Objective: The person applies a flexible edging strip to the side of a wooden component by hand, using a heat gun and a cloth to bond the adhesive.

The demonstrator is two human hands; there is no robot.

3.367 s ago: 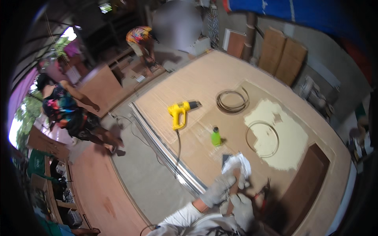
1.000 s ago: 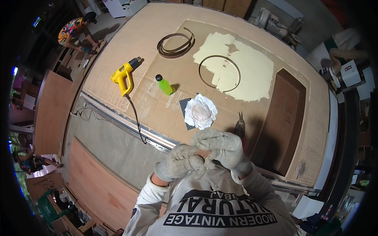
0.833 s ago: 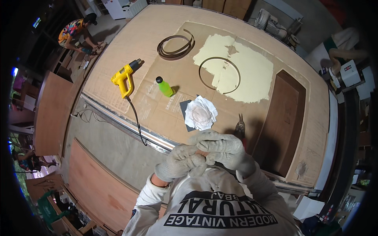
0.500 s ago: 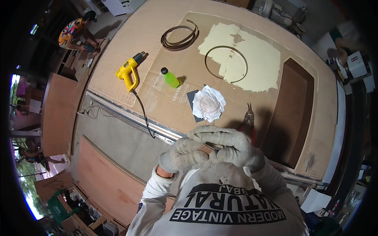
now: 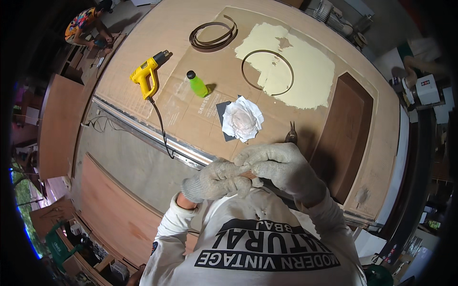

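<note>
Both my hands wear greyish-white knit gloves and meet close to my chest at the table's near edge. My left hand (image 5: 217, 180) is closed round a small brown piece (image 5: 248, 175), wood-like in look, mostly covered by the fingers. From the other side, my right hand (image 5: 274, 167) pinches the same piece. A dark strip shows below the right hand; whether it joins the piece, I cannot tell. Just beyond the right hand lie pliers or snips (image 5: 291, 133), their handles hidden. Crumpled white cloth or paper (image 5: 242, 119) rests on a dark sheet (image 5: 222, 113) ahead.
Cardboard (image 5: 181, 112) covers part of the table, with a yellow heat gun (image 5: 145, 78), green bottle (image 5: 197, 85), coiled brown strip (image 5: 213, 38) and thin brown hoop (image 5: 268, 72). A brown wooden frame (image 5: 346, 138) stands right. At far left, another person (image 5: 88, 26) bends over a tool.
My right hand has shifted from cupping over the piece to pinching it with the fingertips. The view has moved slightly, so the table things sit a little further left.
</note>
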